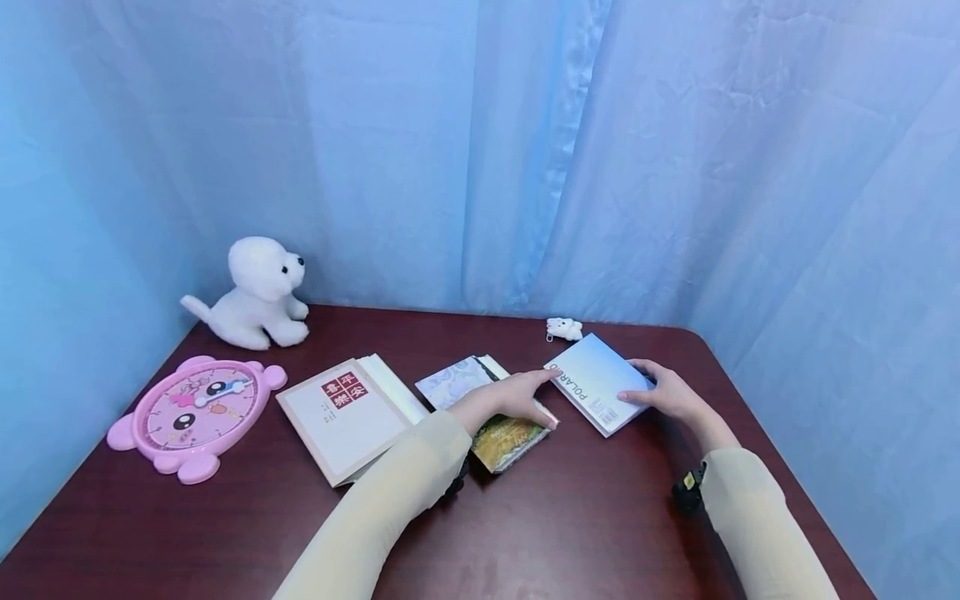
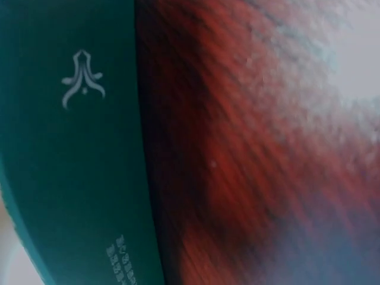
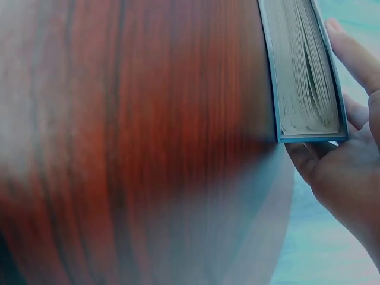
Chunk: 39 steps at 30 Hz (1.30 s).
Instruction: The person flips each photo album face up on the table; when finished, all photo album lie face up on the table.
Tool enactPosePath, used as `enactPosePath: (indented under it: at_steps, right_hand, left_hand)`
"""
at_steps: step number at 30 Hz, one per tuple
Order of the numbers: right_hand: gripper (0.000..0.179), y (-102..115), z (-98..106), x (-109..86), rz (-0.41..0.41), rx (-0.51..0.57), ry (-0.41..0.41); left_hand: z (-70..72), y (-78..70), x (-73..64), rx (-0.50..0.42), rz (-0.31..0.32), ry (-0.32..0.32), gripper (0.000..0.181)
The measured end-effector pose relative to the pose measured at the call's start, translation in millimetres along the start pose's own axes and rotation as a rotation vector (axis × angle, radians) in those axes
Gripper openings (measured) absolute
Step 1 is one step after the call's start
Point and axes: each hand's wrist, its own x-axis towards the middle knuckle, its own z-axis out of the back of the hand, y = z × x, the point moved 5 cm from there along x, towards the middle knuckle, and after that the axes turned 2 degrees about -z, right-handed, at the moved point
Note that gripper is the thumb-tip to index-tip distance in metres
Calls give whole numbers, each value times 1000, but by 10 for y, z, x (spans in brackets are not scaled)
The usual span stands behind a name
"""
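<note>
A white-and-blue photo album marked POLAROID [image 1: 596, 379] lies at an angle on the table's right half. My right hand [image 1: 667, 390] grips its right side, thumb over the cover. In the right wrist view, the hand [image 3: 350, 148] wraps round the edge of the album [image 3: 306, 77], whose page ends show. My left hand [image 1: 517, 396] is spread above a book with a colourful cover [image 1: 510, 442], hiding its middle. The left fingertips reach the POLAROID album's left edge; the thumb points toward the table. A dark green book surface [image 2: 77, 166] with a silver emblem fills the left wrist view's left side.
Left of the left forearm lies a larger cream book [image 1: 345, 425] with a red square print. A pink animal-shaped clock [image 1: 198, 412] lies at the far left, below a white plush dog [image 1: 262, 296]. A small white plush charm [image 1: 566, 328] sits behind the album. Blue curtains enclose the table [image 1: 570, 533].
</note>
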Motion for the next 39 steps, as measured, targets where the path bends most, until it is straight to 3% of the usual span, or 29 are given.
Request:
enactPosePath:
  at_steps: [11, 21, 32, 39]
  right_hand:
    - [81, -53, -1, -54, -6, 158, 96]
    - [85, -141, 33, -165, 141, 156, 251]
    - [79, -117, 91, -193, 202, 181, 206]
    - [78, -7, 157, -242, 207, 297, 227]
  left_hand:
    - [-9, 30, -3, 27, 30, 13, 88]
    - [-13, 33, -13, 55, 2, 11, 86]
    - [0, 23, -9, 57, -3, 1, 85]
    - [-7, 34, -15, 42, 5, -4, 84]
